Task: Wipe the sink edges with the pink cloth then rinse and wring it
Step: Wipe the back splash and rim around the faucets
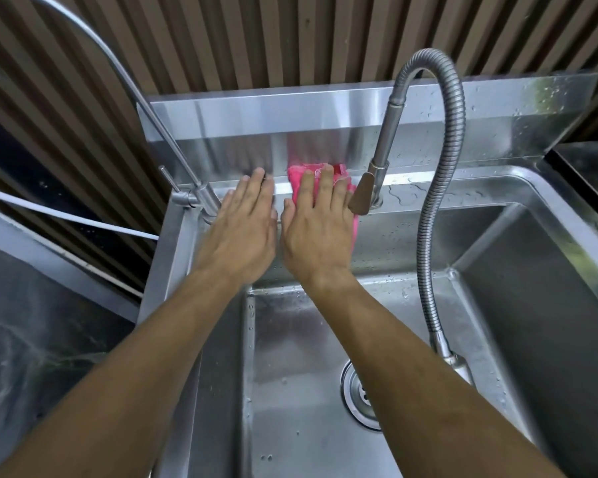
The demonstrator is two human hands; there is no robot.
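I have my right hand pressed flat, fingers spread, on the pink cloth, which lies on the back ledge of the sink just left of the faucet handle. My left hand rests open and empty beside it (palm down on the same ledge), near the slim tap at the corner.
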